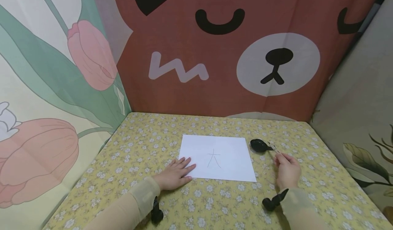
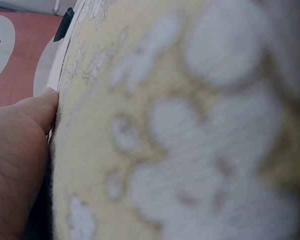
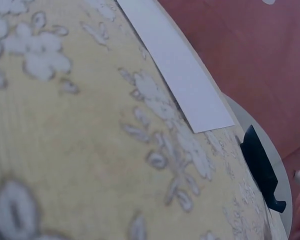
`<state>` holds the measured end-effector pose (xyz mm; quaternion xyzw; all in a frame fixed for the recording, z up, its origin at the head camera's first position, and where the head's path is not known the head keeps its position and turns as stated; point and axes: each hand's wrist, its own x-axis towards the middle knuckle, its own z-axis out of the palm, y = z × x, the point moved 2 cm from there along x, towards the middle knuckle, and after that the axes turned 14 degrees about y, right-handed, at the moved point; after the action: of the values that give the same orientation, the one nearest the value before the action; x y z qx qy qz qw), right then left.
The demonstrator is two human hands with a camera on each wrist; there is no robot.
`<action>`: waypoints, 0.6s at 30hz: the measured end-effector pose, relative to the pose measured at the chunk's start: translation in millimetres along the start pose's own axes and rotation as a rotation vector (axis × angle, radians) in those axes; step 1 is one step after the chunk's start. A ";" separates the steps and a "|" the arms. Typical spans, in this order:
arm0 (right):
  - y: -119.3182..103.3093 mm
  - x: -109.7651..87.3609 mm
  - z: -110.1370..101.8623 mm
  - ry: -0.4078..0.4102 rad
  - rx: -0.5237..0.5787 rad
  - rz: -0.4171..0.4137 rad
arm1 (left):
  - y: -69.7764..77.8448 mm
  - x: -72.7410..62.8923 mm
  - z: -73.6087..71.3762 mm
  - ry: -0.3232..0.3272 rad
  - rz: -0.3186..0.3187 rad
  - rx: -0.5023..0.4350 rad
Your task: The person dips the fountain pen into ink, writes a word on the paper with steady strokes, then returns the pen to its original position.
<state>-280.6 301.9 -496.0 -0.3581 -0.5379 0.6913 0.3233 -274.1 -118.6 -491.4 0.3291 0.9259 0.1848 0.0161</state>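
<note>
A white sheet of paper (image 1: 234,158) lies on the cloth, with a thin-lined character (image 1: 214,158) drawn near its middle. My left hand (image 1: 175,174) rests flat on the paper's lower left corner, fingers spread. To the right of the sheet sits a small black dish (image 1: 259,145) with a short handle; the right wrist view also shows this dish (image 3: 260,167) from the side. My right hand (image 1: 288,168) pinches a thin pale stick (image 1: 275,148), its far end close to the dish's handle. The stick's tip is too small to make out.
A yellow flowered cloth (image 1: 215,206) covers the table. Behind it hangs a brown curtain with a bear face (image 1: 227,97), and printed fabric hangs on the left (image 1: 40,86) and right (image 1: 362,97). Black wrist cameras (image 1: 157,213) sit below both hands.
</note>
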 end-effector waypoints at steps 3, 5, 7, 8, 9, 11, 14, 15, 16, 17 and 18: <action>2.1 1.8 0.2 0.042 -0.038 0.004 | -0.1 0.5 0.2 0.004 -0.001 0.000; 3.3 3.0 0.6 0.052 -0.075 0.001 | -0.3 0.6 0.3 0.005 0.001 0.000; 4.6 4.4 0.8 0.051 -0.125 -0.010 | -0.4 0.6 0.3 0.004 0.000 -0.003; 5.2 5.2 0.8 0.051 -0.162 -0.023 | -0.5 0.5 0.3 0.004 0.001 -0.005; 5.8 5.9 0.9 0.049 -0.196 -0.038 | -0.5 0.4 0.3 0.002 0.002 -0.006; 6.7 6.6 0.8 0.048 -0.275 -0.065 | -0.6 0.2 0.5 0.002 0.006 -0.008; 7.1 5.9 0.5 0.051 -0.397 -0.122 | -0.5 0.0 -0.1 0.002 0.009 -0.009; 7.0 5.2 0.3 0.050 -0.423 -0.134 | -0.5 0.0 -0.1 -0.001 0.008 -0.007; 6.6 4.2 0.1 0.048 -0.448 -0.146 | -0.5 0.1 -0.1 -0.002 0.008 -0.006; 6.0 3.5 -0.1 0.046 -0.465 -0.155 | -0.6 0.1 0.0 -0.003 0.007 -0.007; 5.3 3.0 -0.2 0.044 -0.486 -0.166 | -0.7 0.2 -0.1 -0.004 0.004 -0.006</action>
<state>-282.4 303.3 -501.7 -0.3948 -0.7087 0.5049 0.2948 -274.8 -119.0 -491.6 0.3311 0.9247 0.1870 0.0189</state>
